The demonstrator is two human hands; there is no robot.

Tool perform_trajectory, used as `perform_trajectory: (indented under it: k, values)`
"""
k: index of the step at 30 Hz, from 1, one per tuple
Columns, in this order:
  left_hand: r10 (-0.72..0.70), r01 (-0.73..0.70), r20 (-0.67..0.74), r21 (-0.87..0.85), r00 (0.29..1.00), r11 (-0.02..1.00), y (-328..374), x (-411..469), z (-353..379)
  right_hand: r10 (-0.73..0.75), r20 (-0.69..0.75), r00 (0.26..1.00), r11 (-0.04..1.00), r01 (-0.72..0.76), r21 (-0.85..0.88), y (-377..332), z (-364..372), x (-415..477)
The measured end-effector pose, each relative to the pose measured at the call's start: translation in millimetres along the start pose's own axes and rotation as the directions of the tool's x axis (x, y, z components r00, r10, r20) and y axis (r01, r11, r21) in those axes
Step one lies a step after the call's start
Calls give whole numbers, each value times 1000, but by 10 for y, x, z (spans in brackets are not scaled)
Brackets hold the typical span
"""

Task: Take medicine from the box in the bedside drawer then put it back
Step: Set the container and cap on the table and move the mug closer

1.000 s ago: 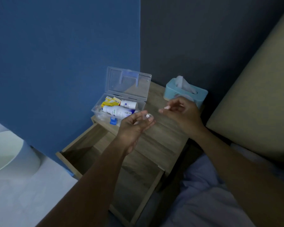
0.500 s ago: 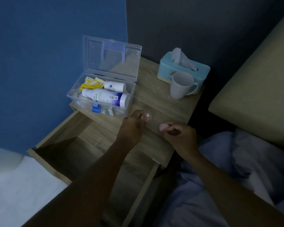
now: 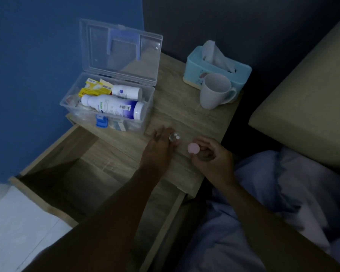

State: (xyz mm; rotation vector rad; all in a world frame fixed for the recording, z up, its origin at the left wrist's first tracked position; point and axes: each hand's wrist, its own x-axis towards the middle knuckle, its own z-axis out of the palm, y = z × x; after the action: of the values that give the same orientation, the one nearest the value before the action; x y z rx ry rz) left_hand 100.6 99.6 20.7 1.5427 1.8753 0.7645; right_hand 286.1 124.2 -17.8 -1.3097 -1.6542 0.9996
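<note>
A clear plastic medicine box [image 3: 147, 107] stands open on the bedside table's left side, its lid upright, with white bottles and yellow packets inside. My left hand [image 3: 159, 148] holds a small clear vial [image 3: 174, 137] with white pills showing at its open mouth, low over the tabletop. My right hand [image 3: 212, 156] grips the vial's pink cap [image 3: 193, 148] just to the right of it. The drawer [image 3: 90, 173] below the tabletop is pulled out, and its inside is dark.
A white mug [image 3: 214, 91] stands at the table's back right, in front of a teal tissue box [image 3: 216, 65]. The wooden tabletop [image 3: 185, 116] ends at a beige headboard cushion [image 3: 312, 95] on the right. Light blue bedding [image 3: 283, 193] lies lower right.
Both hands have come down from chest height toward the tabletop, the vial still in my left hand. The view has tilted down, and the pink cap now shows in my right hand.
</note>
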Motion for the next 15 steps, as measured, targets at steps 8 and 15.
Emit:
perform_trajectory:
  k: [8,15]
  values:
    - [54,-78,103,247,993,966,-376,-320,-228,161,-185,969,980,-135,145,-120,87,65]
    - [78,-143,145,520,986,842,-446,-605,-276,77,-296,952,988,-114,-108,-386,-163,402]
